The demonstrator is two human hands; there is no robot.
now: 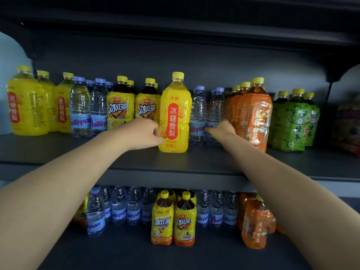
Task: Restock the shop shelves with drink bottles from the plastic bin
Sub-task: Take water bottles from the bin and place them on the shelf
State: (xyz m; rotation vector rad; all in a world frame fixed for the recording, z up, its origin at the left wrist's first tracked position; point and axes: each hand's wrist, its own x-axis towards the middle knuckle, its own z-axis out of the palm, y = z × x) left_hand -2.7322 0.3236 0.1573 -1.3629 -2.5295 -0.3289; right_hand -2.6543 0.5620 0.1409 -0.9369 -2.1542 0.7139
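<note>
Forearms reach to the upper shelf (78, 151), where the left hand (145, 133) curls round the upright yellow bottle (174, 117) while the right hand (222, 131), grip unclear, meets the water bottles (198, 114), so a hasty shove could topple neighbours.

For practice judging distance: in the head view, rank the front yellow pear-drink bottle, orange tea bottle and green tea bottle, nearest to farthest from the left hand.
1. The yellow pear-drink bottle, at mid-shelf, touching the left hand.
2. The orange tea bottle, further right.
3. The green tea bottle, far right.
</note>
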